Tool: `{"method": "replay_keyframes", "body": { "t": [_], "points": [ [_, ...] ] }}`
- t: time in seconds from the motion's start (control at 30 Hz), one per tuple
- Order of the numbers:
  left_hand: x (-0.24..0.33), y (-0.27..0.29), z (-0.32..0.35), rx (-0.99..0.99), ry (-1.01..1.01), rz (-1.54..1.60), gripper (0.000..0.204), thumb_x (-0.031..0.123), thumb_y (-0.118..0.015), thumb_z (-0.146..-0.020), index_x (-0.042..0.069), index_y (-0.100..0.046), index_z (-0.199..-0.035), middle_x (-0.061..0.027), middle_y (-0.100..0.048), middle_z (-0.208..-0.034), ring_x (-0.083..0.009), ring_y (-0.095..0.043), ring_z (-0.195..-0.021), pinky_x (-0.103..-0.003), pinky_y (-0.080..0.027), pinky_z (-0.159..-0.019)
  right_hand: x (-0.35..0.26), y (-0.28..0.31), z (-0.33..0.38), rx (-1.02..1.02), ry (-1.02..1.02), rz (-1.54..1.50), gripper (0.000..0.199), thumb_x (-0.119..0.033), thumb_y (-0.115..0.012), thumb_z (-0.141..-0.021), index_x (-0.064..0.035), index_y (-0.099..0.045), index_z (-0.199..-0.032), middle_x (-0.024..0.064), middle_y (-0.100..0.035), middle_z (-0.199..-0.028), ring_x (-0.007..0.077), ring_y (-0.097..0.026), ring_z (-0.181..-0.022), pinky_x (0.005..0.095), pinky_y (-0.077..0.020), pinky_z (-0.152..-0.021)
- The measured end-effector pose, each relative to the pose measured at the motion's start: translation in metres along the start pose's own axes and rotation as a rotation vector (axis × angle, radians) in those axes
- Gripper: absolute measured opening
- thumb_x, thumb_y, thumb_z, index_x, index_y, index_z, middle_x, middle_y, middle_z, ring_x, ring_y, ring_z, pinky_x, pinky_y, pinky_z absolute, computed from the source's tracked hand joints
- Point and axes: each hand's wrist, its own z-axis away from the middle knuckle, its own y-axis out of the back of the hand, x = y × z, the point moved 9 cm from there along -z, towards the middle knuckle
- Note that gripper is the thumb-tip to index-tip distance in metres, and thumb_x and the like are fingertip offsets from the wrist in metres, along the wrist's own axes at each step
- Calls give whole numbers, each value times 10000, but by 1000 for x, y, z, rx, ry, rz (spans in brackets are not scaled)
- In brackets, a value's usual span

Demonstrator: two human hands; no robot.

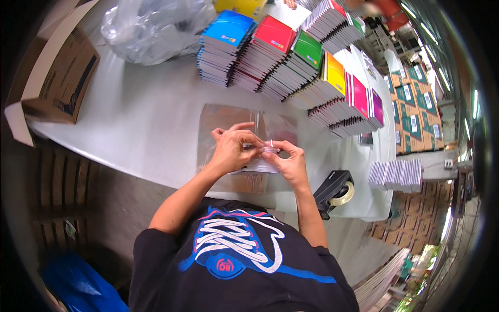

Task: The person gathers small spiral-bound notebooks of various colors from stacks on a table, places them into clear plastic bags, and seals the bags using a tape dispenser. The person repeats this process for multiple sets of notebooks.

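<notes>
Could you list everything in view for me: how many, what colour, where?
Notebook stacks: at least seven; blue, red, green, yellow, pink, purple; far side
Table: one, pale, centre
Tape dispenser: one, black, right
Plastic bundle: one, clear, upper left
Box: one, brown, left
Shiny flat piece: one, brownish, centre
Whitish item: one, kind unclear, centre
Cartons: several, brown and green, right
Pale stacks: several, right
Blue object: one, lower left
Co-worker's hand: one, top
Shirt: one, black, bottom
Left hand: one, bare, centre
Right hand: one, bare, centre

Left fingers (248,138) and right fingers (281,145) nearly meet over clear plastic (208,120).
</notes>
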Motion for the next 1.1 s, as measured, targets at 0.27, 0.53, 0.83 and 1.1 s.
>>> {"method": "replay_keyframes", "body": {
  "t": [0.27,0.53,0.83,1.1],
  "points": [
    [41,4,14,133,-158,-394,341,177,-731,-701,200,-662,-1034,73,-687,-900,-154,-483,-1149,-419,-230,-828,-28,8,14,201,286,361,187,-140,-767,-649,-152,-719,-829,35,-515,-1161,232,-482,-1131,522,-284,-999],
    [42,1,29,-148,-175,-396,955,194,-738,-704,119,-123,-1431,2,-655,-1114,-159,-430,-1250,-460,-192,-887,-59,-4,32,251,434,797,132,-151,-685,-714,-179,-718,-838,21,-386,-1387,218,-344,-1294,588,-206,-1045],
    [49,-11,51,-52,-517,-538,353,87,-628,-789,238,-641,-1107,27,-631,-1160,-106,-558,-1107,-397,-228,-864,-6,97,141,671,-33,366,197,-153,-618,-784,-115,-697,-959,139,-476,-1299,256,-502,-1134,407,-385,-943],
    [53,-11,51,-79,-558,-528,361,111,-608,-799,240,-636,-1134,32,-624,-1178,-105,-567,-982,-361,-251,-817,166,156,258,1008,-812,-362,380,-504,-618,-807,-177,-653,-997,2,-518,-1209,194,-416,-1130,460,-329,-889]
  ]
}}
